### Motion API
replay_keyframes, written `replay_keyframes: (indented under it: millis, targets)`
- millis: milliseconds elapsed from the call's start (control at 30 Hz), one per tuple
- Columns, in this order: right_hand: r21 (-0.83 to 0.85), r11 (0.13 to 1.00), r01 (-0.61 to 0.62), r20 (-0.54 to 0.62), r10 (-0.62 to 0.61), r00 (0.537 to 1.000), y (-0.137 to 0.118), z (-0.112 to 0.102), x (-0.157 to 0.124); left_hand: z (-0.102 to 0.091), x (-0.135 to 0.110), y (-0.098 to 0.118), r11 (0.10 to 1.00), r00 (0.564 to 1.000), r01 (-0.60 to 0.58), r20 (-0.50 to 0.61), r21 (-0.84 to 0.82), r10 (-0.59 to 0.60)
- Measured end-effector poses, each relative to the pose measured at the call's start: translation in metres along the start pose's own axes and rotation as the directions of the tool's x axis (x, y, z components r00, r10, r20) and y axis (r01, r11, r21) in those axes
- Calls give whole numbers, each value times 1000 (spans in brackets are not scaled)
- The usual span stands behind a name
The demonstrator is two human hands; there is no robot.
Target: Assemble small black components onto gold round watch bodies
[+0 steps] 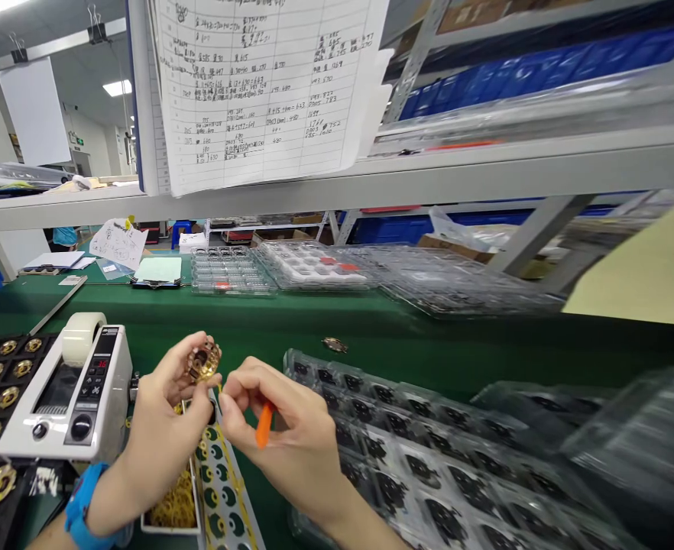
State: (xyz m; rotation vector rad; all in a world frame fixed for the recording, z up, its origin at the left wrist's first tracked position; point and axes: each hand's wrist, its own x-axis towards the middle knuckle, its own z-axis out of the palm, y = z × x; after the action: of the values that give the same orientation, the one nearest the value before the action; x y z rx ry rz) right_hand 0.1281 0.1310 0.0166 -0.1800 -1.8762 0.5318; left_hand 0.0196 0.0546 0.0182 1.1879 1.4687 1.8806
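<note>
Between the thumb and fingers of my left hand is a round gold watch case, raised above the bench and tilted toward me. A blue band circles the left wrist. Close beside it, my right hand is closed around a tool with an orange handle; the tool's tip is hidden by the fingers. A thin yellow piece shows between the two hands, though I cannot tell which one holds it. Below them lie a white box of thin yellow rings and a pale strip with round holes.
A white tape dispenser stands at left, near a black tray of gold cases. Clear plastic trays with dark parts fill the right. One small round part lies on the green mat. A shelf beam crosses above.
</note>
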Motion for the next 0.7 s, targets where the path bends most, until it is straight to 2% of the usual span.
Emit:
replay_keyframes:
  millis: [200, 267, 367, 433, 500, 567, 633, 700]
  targets:
    - [184, 978, -95, 44, 88, 995, -3, -5, 2, -10, 12, 15, 968, 993, 77, -72, -239, -97]
    - [193, 964, -183, 116, 162, 980, 4, -1, 2, -14, 12, 19, 952, 991, 77, -81, -295, -106]
    - [76, 946, -316, 340, 273, 900, 19, 11, 1, -19, 11, 25, 933, 989, 79, -93, -350, -118]
    - [10, 942, -334, 423, 299, 856, 27, 19, -1, -20, 9, 29, 927, 988, 82, -90, -367, -123]
    - [3, 945, -327, 390, 300, 871, 29, 22, -2, -20, 7, 30, 927, 989, 81, -83, -365, -119]
    - [21, 959, -281, 239, 268, 933, 26, 19, -4, -19, 6, 29, 937, 992, 71, -74, -342, -102]
    - [5, 991, -132, 68, 132, 989, 20, 12, -6, -17, 3, 26, 952, 996, 51, -54, -303, -71]
    - [-66, 996, 66, 15, -65, 998, 14, 6, -8, -16, 0, 22, 962, 999, 27, -25, -273, -35]
